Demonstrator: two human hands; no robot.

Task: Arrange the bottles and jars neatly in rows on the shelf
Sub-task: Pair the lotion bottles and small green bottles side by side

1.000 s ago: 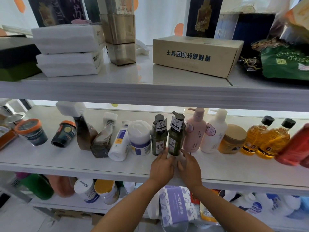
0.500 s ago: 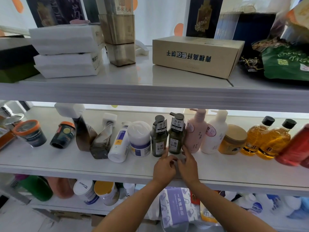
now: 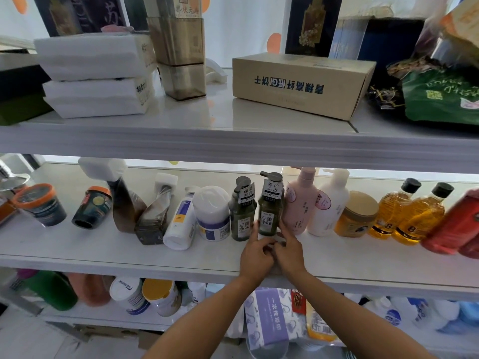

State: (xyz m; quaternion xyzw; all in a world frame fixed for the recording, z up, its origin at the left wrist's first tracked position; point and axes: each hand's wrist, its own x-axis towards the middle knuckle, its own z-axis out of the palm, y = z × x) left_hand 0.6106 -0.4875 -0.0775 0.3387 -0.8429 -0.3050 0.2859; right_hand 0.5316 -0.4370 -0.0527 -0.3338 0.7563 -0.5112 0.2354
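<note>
Both hands meet at the lower middle of the frame on the white middle shelf [image 3: 103, 251]. The left hand [image 3: 256, 255] and right hand [image 3: 290, 251] press together, fingers curled loosely, fingertips touching the base of the right-hand dark green pump bottle [image 3: 269, 206]; neither grips it. Its twin dark green pump bottle [image 3: 242, 211] stands just left, beside a white jar with a blue band [image 3: 213, 213]. A pale pink pump bottle [image 3: 300, 200] stands just right, upright.
</note>
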